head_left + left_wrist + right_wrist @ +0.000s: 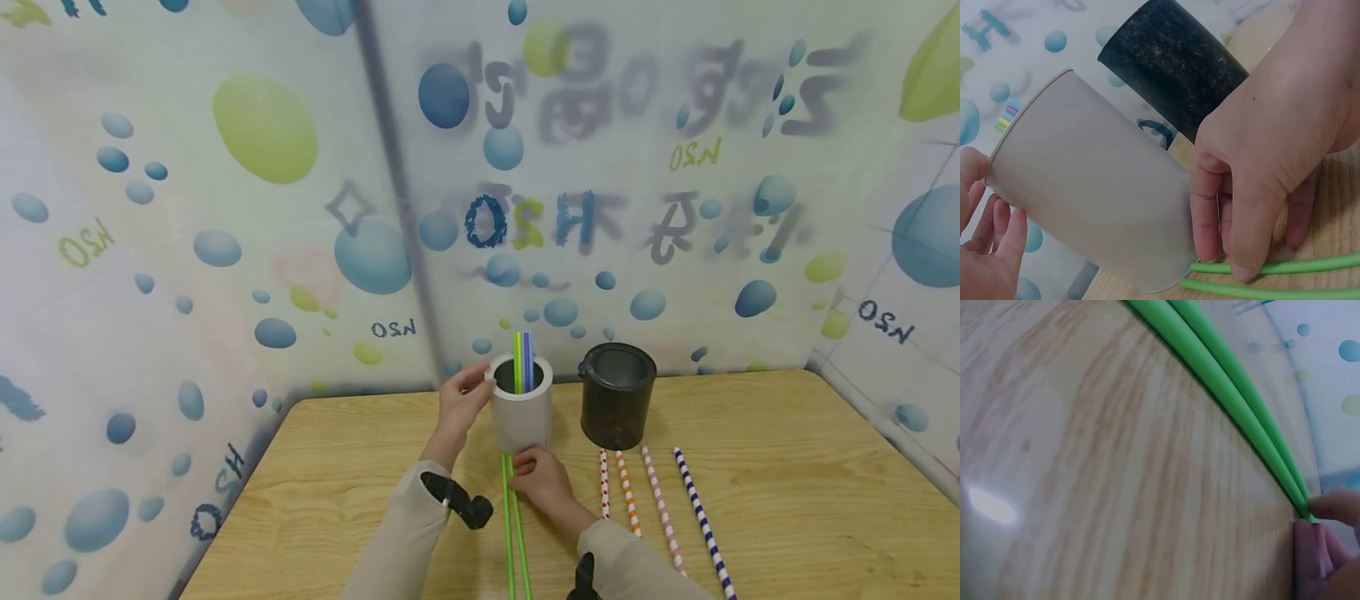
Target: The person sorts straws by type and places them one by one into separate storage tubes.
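A light grey cup [521, 427] stands at the back of the table, with several plain coloured straws [523, 354] upright in it. My left hand [459, 410] holds the cup's left side at the rim, thumb toward the front. Two bright green straws [507, 525] lie side by side on the table, their far ends right at the cup's base. Just in front of the cup, my right hand [547, 483] pinches the right-hand green straw near its far end. In the right wrist view, the fingertips [1334, 506] meet the green straws at the right edge.
A black bucket [618, 400] stands right of the cup. In front of it lie striped straws, one orange and white [628, 493], one pink [663, 510], one dark blue [705, 525], plus a red-dotted straw [604, 485]. A patterned curtain [480, 308] rises behind the table.
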The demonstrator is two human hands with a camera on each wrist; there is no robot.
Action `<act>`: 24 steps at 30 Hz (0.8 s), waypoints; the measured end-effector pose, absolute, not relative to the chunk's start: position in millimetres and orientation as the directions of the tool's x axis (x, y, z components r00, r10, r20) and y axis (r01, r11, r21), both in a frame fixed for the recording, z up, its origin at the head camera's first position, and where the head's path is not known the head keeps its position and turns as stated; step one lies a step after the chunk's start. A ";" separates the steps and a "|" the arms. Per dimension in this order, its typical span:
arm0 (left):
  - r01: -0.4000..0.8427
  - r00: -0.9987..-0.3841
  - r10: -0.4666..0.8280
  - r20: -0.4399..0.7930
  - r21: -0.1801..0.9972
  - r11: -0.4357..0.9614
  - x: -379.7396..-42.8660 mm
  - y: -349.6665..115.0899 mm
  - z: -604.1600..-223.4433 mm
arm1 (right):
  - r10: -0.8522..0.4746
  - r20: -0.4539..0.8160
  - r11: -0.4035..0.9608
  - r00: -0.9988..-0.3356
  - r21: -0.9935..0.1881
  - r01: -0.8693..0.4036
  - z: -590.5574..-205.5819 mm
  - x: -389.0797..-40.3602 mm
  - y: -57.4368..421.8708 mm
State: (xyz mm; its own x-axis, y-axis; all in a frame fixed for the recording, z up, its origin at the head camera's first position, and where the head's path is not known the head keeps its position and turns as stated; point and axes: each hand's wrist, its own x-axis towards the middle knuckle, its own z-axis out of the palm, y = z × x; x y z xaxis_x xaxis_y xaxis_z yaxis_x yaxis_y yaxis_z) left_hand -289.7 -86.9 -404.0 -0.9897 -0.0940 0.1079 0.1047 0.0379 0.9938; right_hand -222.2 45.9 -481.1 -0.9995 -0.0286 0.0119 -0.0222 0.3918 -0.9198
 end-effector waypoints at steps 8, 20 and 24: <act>0.104 -0.990 -0.089 0.107 0.994 0.041 -288.8 -87.0 -403.6 | 0.027 -0.066 0.400 -0.997 -0.914 0.071 -478.3 -222.6 41.1; 0.107 -0.991 -0.081 0.110 0.994 0.031 -288.5 -86.8 -403.4 | 0.041 -0.121 0.423 -0.992 -0.897 0.127 -473.5 -224.3 37.7; 0.106 -0.991 -0.082 0.108 0.994 0.034 -288.6 -86.5 -403.4 | 0.049 -0.123 0.447 -0.991 -0.885 0.132 -473.0 -224.2 36.8</act>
State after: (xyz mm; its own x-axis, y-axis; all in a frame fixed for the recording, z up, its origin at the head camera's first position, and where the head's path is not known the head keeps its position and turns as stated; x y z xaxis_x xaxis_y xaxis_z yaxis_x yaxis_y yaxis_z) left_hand -288.6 -86.5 -403.4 -0.9907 -0.0824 0.1080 0.1055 0.0336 0.9939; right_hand -224.2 36.8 -473.0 -0.9912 0.0485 -0.1230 0.1316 0.4472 -0.8847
